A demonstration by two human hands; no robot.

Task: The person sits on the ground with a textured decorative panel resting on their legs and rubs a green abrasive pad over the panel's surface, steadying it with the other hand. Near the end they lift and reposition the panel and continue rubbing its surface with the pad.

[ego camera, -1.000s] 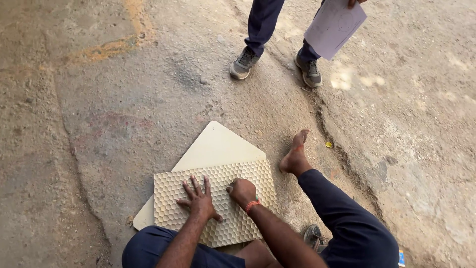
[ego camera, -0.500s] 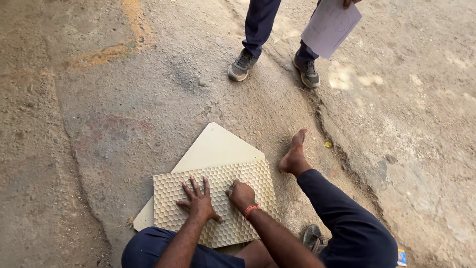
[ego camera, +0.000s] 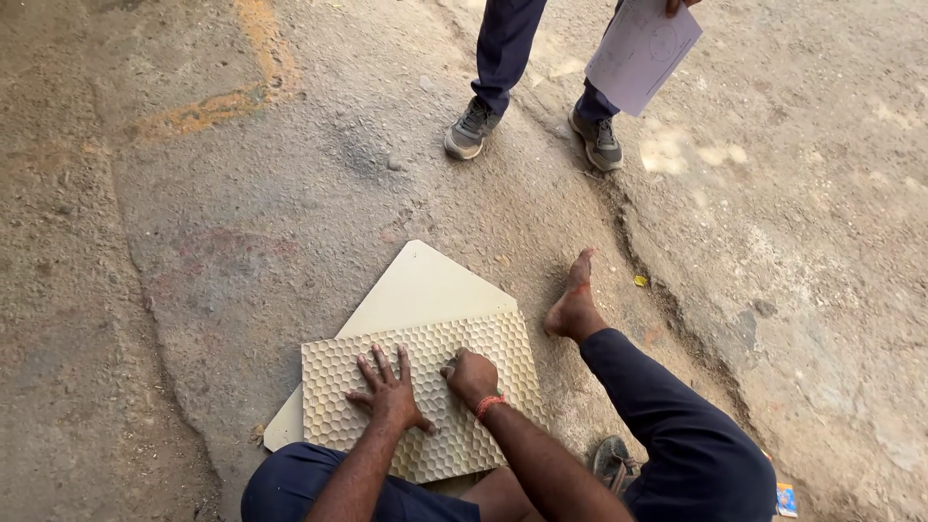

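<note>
A cream tile with a raised honeycomb pattern (ego camera: 338,396) lies on the ground between my legs, on top of a smooth cream tile (ego camera: 420,290) turned at an angle. My left hand (ego camera: 390,393) rests flat on the patterned tile with its fingers spread. Just to its right, my right hand (ego camera: 472,375) presses on the same tile as a closed fist, with an orange thread around the wrist. A small dark bit shows at its thumb side; what it is cannot be made out. My bare right foot (ego camera: 572,307) rests beside the tiles.
Rough, cracked concrete ground (ego camera: 193,242) with an orange paint mark (ego camera: 217,106) at the far left. Another person stands ahead in dark trousers and grey shoes (ego camera: 470,129), holding a white sheet of paper (ego camera: 643,53). A sandal (ego camera: 611,462) lies by my right leg.
</note>
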